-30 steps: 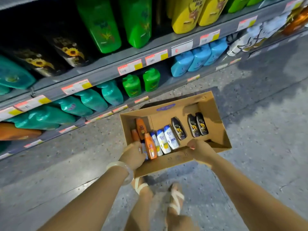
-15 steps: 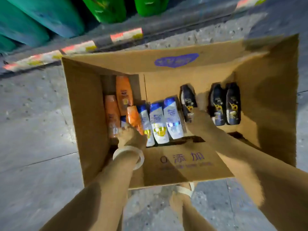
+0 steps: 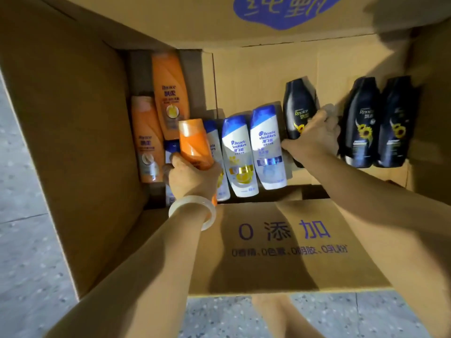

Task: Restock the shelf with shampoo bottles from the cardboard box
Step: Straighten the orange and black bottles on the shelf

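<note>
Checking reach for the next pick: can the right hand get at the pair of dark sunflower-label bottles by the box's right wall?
Probably yes. The pair of dark sunflower-label bottles lies uncovered just right of the right hand, but that hand is closed on another dark bottle, so it must release first.

You could read "head & shoulders" on two white bottles [image 3: 268, 147] with blue caps. "Rejoice" stood on the black bottle [image 3: 300, 111] by your right hand [image 3: 314, 140], on another black bottle [image 3: 363, 123], and on an orange bottle [image 3: 170, 93]. The near flap of the cardboard box [image 3: 280, 242] said "0 添加" in blue.
</note>
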A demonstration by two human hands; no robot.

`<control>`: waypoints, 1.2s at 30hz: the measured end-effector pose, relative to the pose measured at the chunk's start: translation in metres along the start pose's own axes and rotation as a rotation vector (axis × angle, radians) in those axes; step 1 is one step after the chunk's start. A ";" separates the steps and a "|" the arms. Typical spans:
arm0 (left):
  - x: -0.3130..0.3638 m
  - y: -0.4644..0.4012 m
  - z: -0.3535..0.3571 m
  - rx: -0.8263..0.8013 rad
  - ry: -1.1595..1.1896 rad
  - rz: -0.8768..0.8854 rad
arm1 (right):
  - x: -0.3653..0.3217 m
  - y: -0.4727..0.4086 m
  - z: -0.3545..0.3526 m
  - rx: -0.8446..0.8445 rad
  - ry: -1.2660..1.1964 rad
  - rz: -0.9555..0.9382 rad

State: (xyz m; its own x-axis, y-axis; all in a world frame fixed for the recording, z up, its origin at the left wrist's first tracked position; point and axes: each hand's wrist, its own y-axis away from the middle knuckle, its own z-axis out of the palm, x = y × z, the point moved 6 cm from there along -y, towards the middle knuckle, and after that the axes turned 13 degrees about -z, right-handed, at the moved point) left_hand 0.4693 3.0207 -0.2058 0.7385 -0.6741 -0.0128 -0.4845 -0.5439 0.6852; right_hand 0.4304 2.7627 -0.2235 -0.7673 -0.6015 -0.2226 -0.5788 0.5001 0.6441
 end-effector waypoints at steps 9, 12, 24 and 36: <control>0.046 0.117 -0.100 -0.158 0.176 0.201 | -0.039 0.105 -0.102 -0.004 -0.381 -0.117; 0.073 0.181 -0.169 -0.197 0.312 0.305 | -0.080 0.168 -0.179 0.056 -0.501 -0.221; 0.152 0.476 -0.509 -0.129 0.691 0.888 | -0.251 0.400 -0.569 0.527 -0.760 -0.631; 0.110 0.585 -0.762 0.136 0.981 1.189 | -0.391 0.588 -0.709 0.718 -0.733 -1.022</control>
State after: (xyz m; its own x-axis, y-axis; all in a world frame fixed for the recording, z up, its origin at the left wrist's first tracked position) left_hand 0.6246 3.0090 0.7483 -0.1097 -0.1841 0.9768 -0.9928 -0.0267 -0.1165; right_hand 0.5854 2.8502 0.7614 0.2195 -0.5422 -0.8111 -0.7921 0.3863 -0.4726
